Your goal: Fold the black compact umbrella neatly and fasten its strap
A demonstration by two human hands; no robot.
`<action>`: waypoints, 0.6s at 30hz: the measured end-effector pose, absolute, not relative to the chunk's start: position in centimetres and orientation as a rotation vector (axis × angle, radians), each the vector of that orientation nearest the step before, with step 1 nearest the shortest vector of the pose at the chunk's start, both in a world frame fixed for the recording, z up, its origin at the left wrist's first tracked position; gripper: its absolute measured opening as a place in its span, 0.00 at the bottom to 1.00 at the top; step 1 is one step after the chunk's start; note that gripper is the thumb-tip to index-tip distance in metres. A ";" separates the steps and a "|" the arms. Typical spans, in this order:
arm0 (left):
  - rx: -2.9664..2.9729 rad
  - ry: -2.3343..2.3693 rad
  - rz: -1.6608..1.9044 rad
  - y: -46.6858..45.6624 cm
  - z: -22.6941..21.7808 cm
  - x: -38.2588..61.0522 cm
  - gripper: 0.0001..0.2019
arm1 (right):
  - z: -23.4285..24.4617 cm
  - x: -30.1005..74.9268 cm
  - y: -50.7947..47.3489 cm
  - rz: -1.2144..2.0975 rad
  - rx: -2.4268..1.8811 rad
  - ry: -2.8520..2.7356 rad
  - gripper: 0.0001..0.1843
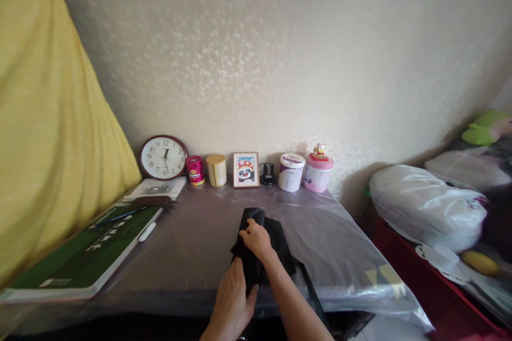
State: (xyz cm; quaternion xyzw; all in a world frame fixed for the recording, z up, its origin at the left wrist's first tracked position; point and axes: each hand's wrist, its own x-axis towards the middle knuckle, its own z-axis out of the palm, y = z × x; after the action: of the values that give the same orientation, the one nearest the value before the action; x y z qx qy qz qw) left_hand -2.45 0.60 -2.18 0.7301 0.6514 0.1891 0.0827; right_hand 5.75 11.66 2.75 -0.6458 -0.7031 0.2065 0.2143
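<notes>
A bunched piece of black fabric (280, 237) with a long black strap (312, 290) lies near the front middle of the table; its exact kind I cannot make out. My left hand (232, 298) grips its near end, thumb on the right side and fingers partly hidden. Higher up, my right hand (256, 238) is closed on the upper folds, fingers curled into the fabric. The strap trails to the right and hangs over the table's front edge.
Along the wall stand a clock (164, 157), a red tin (195, 170), a yellow canister (216, 170), a framed panda picture (246, 169), a small black object (268, 173) and two tubs (291, 173). A green book (84, 250) lies left. White bags (428, 205) sit at right.
</notes>
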 end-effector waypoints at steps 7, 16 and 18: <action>2.328 1.915 0.892 0.2 -0.3 -2.4 0.18 | 2.8 6.0 11.6 0.624 -1.698 -2.049 0.14; 2.232 1.885 0.486 1.1 -0.2 -1.3 0.31 | 2.8 7.5 10.7 0.810 -1.309 -2.088 0.14; 2.209 1.879 0.437 1.1 0.2 -1.2 0.33 | 2.3 8.5 10.5 0.763 -1.175 -2.013 0.13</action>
State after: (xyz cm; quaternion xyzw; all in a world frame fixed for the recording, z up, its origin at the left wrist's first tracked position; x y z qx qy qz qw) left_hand -1.18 1.07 0.21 0.7492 0.6371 0.1482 0.1042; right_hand 8.47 10.46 2.33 -0.4510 -0.7725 0.2930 0.3375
